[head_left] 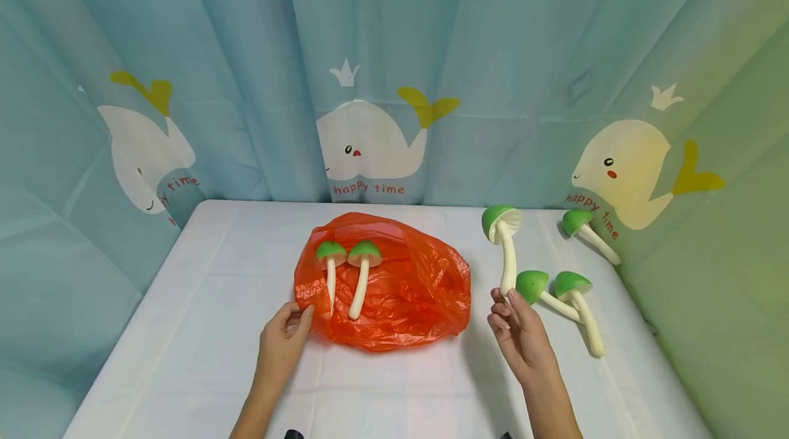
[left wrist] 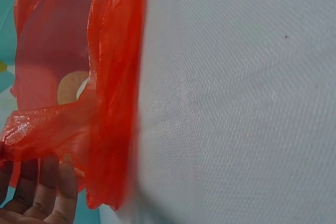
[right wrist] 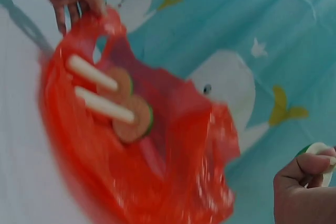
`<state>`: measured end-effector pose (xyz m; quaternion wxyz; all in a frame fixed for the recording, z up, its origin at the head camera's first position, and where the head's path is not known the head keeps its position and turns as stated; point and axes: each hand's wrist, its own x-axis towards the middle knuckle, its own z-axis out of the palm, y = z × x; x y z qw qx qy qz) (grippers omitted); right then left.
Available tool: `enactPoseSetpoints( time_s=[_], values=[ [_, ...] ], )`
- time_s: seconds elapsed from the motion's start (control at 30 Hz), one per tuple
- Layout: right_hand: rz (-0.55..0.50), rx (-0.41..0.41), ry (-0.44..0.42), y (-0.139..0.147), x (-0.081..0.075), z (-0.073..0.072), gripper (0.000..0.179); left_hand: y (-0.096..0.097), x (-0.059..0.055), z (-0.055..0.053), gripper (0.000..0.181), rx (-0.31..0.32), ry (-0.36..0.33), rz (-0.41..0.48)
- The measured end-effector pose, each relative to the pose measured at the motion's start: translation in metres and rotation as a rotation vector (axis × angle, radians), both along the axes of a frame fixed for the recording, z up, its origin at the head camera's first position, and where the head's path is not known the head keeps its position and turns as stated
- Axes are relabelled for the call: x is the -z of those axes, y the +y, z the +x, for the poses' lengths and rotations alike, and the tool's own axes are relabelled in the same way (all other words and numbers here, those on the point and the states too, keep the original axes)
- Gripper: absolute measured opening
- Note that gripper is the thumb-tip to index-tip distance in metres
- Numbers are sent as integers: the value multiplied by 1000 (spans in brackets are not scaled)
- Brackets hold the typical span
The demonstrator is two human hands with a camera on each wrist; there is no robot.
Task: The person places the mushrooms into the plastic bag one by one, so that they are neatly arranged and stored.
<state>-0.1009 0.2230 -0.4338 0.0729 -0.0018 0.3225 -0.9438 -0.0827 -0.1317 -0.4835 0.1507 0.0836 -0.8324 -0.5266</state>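
Observation:
My left hand (head_left: pixel 282 342) pinches the left edge of a red plastic bag (head_left: pixel 409 312) lying spread on the table. In the left wrist view its fingers (left wrist: pixel 46 187) are at the bag's thin edge. Two toy mushrooms with green caps and pale stems, one on the left (head_left: pixel 331 254) and one on the right (head_left: pixel 362 281), lie side by side within the bag's opening. To the right of the bag, my right hand (head_left: pixel 524 340) holds another green-capped mushroom (head_left: pixel 508 251) by its stem end, cap up. The right wrist view shows part of that grip.
Two mushrooms (head_left: pixel 533 285) (head_left: pixel 579 305) lie with stems touching just right of my right hand. A further mushroom (head_left: pixel 592 233) is at the table's back right. The white-covered table (head_left: pixel 203 329) meets a blue curtain (head_left: pixel 394 48) with whale prints behind and at both sides.

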Motion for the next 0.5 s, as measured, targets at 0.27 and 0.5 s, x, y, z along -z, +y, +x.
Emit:
enactPoseSetpoints(
  time_s=[0.27,0.5],
  values=[
    [167,-182,197,-32,-15,13,22,0,2,0,15,13,-10,23],
    [285,-301,101,-65,-14,23,15,-1,-1,1,16,1,-9,14]
  ],
)
